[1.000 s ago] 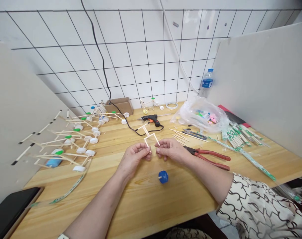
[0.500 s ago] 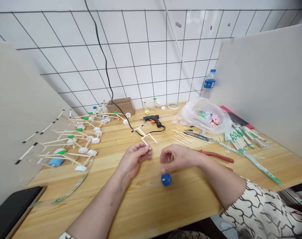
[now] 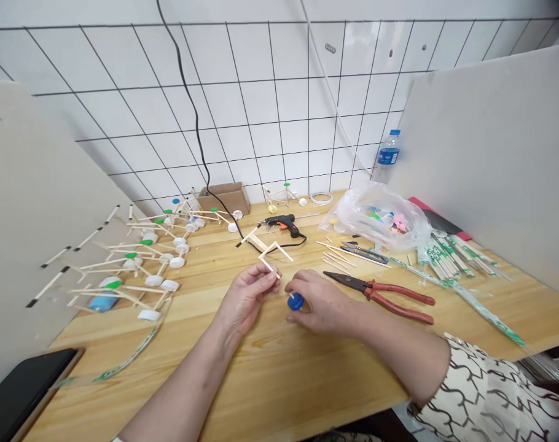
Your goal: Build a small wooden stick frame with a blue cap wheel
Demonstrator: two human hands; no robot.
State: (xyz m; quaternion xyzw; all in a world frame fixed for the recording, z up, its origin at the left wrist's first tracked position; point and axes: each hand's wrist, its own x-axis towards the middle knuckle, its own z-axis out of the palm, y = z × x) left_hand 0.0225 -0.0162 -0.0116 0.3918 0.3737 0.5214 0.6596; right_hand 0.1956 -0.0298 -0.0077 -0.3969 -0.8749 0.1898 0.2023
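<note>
My left hand pinches a small frame of thin wooden sticks between thumb and fingers. Two of its sticks end in black tips, off to the upper left. Across from it, my right hand has its thumb and fingers around a blue bottle cap, low over the table. A short pale stick end shows on the cap's face. The cap and the frame are apart. Red-handled pliers lie just beyond my right hand.
Behind my hands lie a black glue gun, loose sticks and thread snips. Right: a plastic bag of coloured caps and wrapped sticks. Left: several finished stick frames with white cap wheels and a phone.
My right hand has come down and closed on the blue cap, which has shifted up and left from its spot on the table. The left hand keeps its hold on the frame.
</note>
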